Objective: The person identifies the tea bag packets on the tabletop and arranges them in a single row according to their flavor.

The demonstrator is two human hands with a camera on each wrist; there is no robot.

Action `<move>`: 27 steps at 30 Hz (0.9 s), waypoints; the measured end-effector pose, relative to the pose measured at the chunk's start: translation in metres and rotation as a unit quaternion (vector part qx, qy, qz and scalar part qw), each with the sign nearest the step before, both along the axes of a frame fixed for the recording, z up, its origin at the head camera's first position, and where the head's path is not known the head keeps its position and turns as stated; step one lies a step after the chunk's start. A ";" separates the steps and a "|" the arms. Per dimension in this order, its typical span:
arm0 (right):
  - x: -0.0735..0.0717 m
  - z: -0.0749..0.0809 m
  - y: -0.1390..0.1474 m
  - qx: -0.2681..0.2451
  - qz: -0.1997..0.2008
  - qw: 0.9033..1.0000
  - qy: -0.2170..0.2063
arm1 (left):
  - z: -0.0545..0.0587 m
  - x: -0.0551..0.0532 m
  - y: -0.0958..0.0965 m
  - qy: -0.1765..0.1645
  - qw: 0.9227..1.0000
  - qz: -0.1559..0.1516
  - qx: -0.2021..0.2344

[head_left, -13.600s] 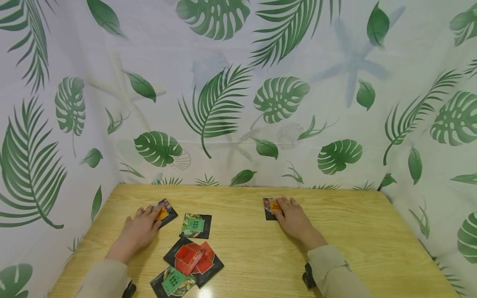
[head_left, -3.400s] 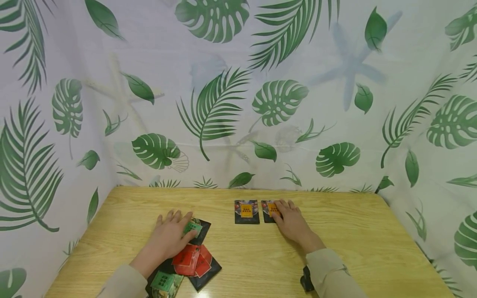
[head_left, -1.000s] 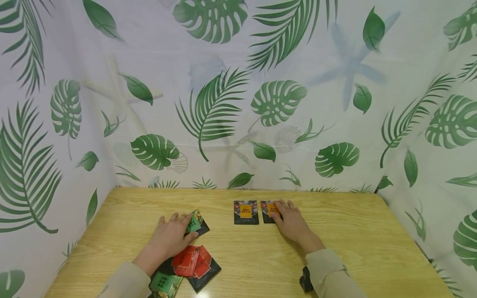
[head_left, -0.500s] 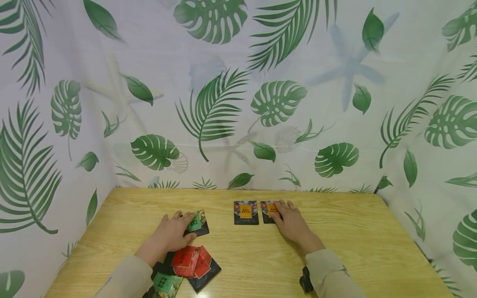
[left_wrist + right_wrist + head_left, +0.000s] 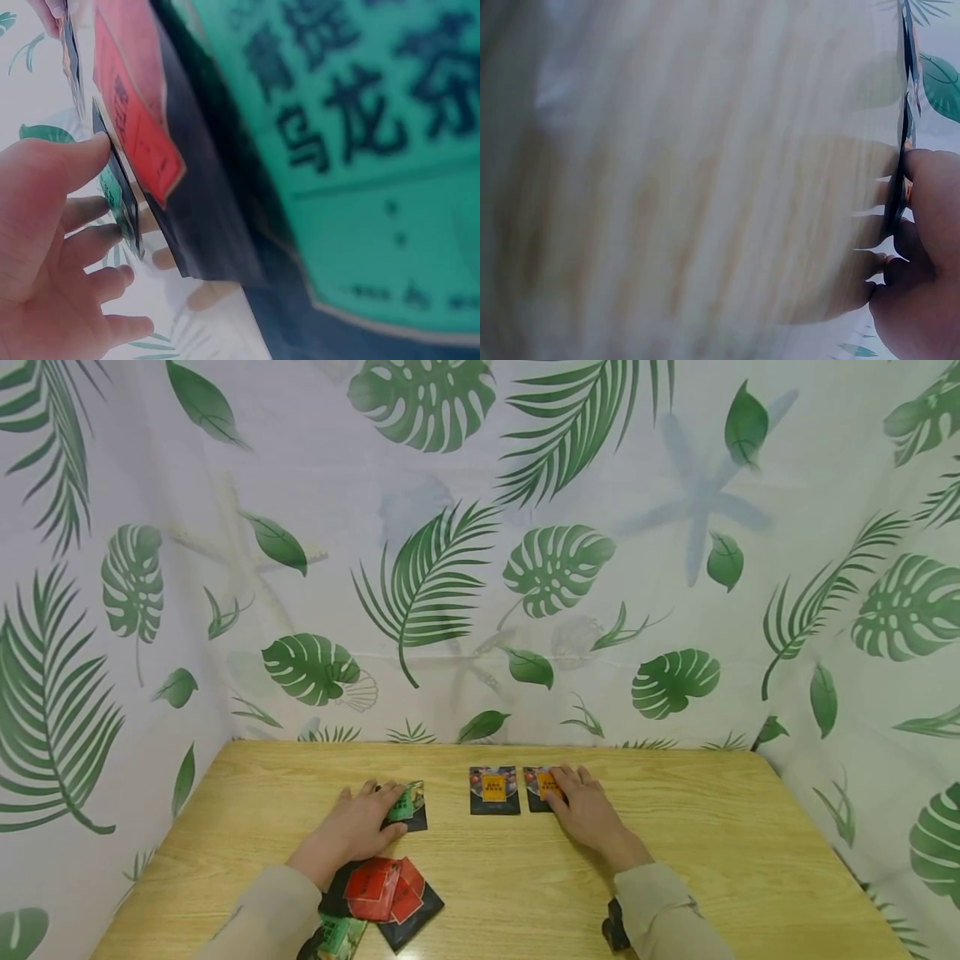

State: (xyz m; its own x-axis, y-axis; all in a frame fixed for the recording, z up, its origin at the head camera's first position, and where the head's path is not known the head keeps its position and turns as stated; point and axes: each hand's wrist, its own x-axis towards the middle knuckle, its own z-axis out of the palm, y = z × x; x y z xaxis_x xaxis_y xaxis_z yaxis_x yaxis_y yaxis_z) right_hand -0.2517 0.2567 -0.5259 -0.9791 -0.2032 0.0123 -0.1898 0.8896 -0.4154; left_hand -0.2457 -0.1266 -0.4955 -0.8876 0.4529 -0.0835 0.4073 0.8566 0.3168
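Note:
My left hand (image 5: 352,831) rests with extended fingers and thumb on a black tea sachet with a green label (image 5: 405,810), covering its left part. In the left wrist view, the thumb and fingers (image 5: 90,247) lie spread against it. My right hand (image 5: 592,818) rests on the right side of an orange-labelled tea sachet (image 5: 536,797). The right wrist view shows that sachet edge-on (image 5: 896,206) beside the thumb. A second orange-labelled sachet (image 5: 495,805) lies squarely just left of it, a narrow gap between them.
Two red-labelled sachets (image 5: 371,893) overlap below my left hand. Another green-labelled sachet (image 5: 343,935) lies nearer me, partly hidden by the left sleeve (image 5: 270,914). The wooden table (image 5: 712,827) ends at a leaf-patterned cloth (image 5: 465,710) behind and at both sides.
The left orange-labelled sachet has moved from the far left to beside the right one. Lately my left hand has turned the green-labelled sachet straighter and shifted it slightly right. The right hand stays put.

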 end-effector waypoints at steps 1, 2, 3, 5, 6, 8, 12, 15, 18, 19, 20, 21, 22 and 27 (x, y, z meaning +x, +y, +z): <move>0.000 0.000 0.000 0.000 0.000 1.000 -0.001 | 0.000 0.001 0.000 0.001 1.000 0.000 -0.002; 0.000 -0.001 0.000 -0.001 0.000 1.000 -0.001 | 0.000 0.001 0.001 0.004 1.000 0.000 -0.004; 0.000 -0.001 0.000 -0.001 0.001 1.000 -0.001 | 0.000 0.002 0.001 0.006 1.000 0.001 -0.006; 0.000 0.000 -0.001 0.001 0.001 1.000 0.000 | -0.001 0.003 0.001 0.011 1.000 0.004 -0.012; 0.000 0.000 -0.001 0.002 0.001 1.000 0.001 | -0.001 0.004 0.001 0.014 1.000 0.005 -0.014; 0.000 0.001 -0.001 0.000 0.001 1.000 0.006 | -0.002 0.005 0.002 0.016 1.000 0.007 -0.019; 0.002 0.004 -0.002 -0.004 0.003 1.000 0.011 | -0.004 0.004 0.002 0.010 1.000 0.008 -0.026; 0.003 0.006 -0.003 -0.003 0.004 1.000 0.010 | -0.004 0.002 0.003 0.009 1.000 0.008 -0.025; 0.003 0.006 -0.003 -0.001 0.003 1.000 0.009 | -0.004 -0.001 0.004 0.005 1.000 0.009 -0.020; 0.003 0.006 -0.003 -0.001 0.003 1.000 0.009 | -0.004 -0.002 0.004 0.004 1.000 0.010 -0.020; 0.003 0.006 -0.003 -0.002 0.003 1.000 0.008 | -0.003 -0.002 0.005 0.001 1.000 0.012 -0.019; 0.003 0.006 -0.003 -0.002 0.003 1.000 0.008 | -0.004 -0.003 0.005 0.000 1.000 0.013 -0.019; 0.003 0.006 -0.003 -0.002 0.003 1.000 0.008 | -0.003 -0.004 0.006 -0.001 1.000 0.014 -0.019; 0.003 0.006 -0.002 -0.003 0.002 1.000 0.006 | 0.000 -0.005 0.011 -0.005 1.000 0.015 -0.020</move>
State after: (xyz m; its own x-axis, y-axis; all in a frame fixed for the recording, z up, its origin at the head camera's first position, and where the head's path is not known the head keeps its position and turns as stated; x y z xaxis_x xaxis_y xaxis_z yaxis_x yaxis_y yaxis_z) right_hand -0.2487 0.2545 -0.5202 -0.9779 -0.2078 0.0246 -0.1989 0.8865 -0.4177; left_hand -0.2510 -0.1161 -0.4956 -0.8995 0.4227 -0.1108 0.3786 0.8804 0.2856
